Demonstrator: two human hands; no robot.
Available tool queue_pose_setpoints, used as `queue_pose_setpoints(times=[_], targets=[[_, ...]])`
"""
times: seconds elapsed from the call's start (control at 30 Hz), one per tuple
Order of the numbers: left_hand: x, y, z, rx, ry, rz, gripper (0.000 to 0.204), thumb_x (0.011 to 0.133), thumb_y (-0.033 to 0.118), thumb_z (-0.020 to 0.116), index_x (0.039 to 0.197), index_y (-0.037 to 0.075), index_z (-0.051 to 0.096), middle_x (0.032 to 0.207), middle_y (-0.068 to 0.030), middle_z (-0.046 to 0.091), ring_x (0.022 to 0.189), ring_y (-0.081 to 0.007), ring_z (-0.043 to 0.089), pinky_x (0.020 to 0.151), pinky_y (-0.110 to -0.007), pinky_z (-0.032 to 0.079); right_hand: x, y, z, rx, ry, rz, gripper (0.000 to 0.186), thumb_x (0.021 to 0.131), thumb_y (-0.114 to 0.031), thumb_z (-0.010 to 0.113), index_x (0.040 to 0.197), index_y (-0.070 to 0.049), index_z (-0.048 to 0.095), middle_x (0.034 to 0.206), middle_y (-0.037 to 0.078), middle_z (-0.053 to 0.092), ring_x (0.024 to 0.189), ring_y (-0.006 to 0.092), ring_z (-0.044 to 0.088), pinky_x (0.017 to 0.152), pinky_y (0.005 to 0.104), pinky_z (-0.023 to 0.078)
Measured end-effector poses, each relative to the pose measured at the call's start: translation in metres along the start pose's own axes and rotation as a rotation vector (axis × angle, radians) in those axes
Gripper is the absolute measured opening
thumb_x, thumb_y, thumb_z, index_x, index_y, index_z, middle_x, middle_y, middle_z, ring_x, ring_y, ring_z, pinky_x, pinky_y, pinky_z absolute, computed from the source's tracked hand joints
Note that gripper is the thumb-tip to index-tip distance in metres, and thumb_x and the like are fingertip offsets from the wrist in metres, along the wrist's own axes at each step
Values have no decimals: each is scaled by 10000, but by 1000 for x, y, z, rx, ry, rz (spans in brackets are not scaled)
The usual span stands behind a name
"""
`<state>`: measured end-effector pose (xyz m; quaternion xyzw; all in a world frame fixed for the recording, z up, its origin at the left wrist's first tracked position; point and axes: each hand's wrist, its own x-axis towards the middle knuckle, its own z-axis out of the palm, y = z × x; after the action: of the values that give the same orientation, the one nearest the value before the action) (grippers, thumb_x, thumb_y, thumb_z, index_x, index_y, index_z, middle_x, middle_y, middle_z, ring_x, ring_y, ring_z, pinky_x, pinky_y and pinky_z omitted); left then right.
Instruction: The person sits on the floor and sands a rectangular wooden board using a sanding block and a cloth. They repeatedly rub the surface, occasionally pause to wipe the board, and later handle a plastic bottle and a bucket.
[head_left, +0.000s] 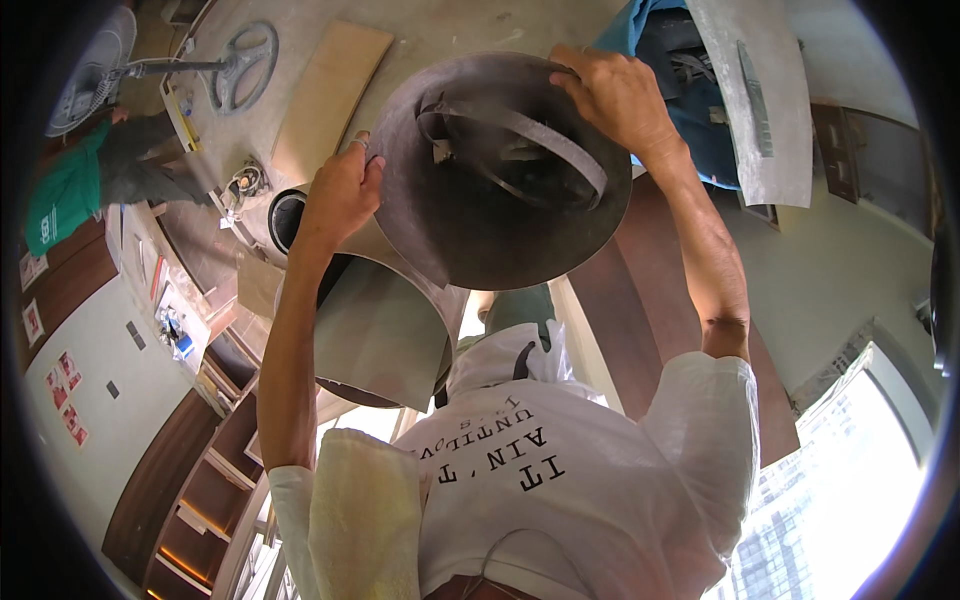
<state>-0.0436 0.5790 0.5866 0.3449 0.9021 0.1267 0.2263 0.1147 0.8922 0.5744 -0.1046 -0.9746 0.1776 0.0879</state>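
I hold a large, dark grey-brown round shell, wide-mouthed with a thin wall, between both hands. My left hand is closed on its left rim, and my right hand grips the rim at the upper right. Inside it a thin curved strip arches across; its ends sit near the wall, and the dark bottom is hard to make out. Below my left hand stands a curved grey-green sheet piece, partly hidden behind the shell and my forearm.
Near my left wrist is a black-rimmed round opening. Flat brown board, fan and its ring base lie upper left. A person in green is far left. Blue bag, pale panel and brown boards are right.
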Motion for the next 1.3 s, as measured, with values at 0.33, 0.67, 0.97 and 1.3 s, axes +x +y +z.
queue_pose_setpoints(times=[0.33, 0.67, 0.97, 1.3], targets=[[3, -19, -10, -124, -94, -4, 445, 1036, 256, 606, 1321, -86, 591, 756, -176, 655, 658, -245, 635, 649, -359, 491, 12, -4, 0, 153, -1, 57, 205, 970, -244, 696, 1094, -81, 705, 955, 169, 726, 873, 408, 682, 746, 453, 530], [-97, -87, -65, -449, 26, -174, 328, 1077, 197, 560, 1350, 23, 615, 1130, -115, 733, 968, -198, 700, 904, -348, 549, 29, -24, -11, 167, -197, 178, 324, 1001, -345, 677, 1191, -87, 718, 967, 174, 752, 854, 332, 738, 753, 405, 560], [-235, -165, -69, -530, 227, -361, 376, 1082, 255, 582, 1388, 35, 598, 1088, -134, 721, 1028, -236, 701, 944, -374, 542, 68, -92, -18, 44, -209, 19, 314, 1019, -269, 659, 1291, -118, 701, 1116, 136, 750, 991, 272, 730, 865, 376, 562], [-316, -219, -18, -732, 441, -273, 376, 1083, 260, 582, 1375, 23, 607, 1087, -128, 725, 1010, -219, 694, 951, -375, 535, 28, -162, -97, -26, -87, 44, 343, 1016, -277, 664, 1317, -113, 688, 1105, 149, 746, 991, 263, 722, 884, 389, 562]])
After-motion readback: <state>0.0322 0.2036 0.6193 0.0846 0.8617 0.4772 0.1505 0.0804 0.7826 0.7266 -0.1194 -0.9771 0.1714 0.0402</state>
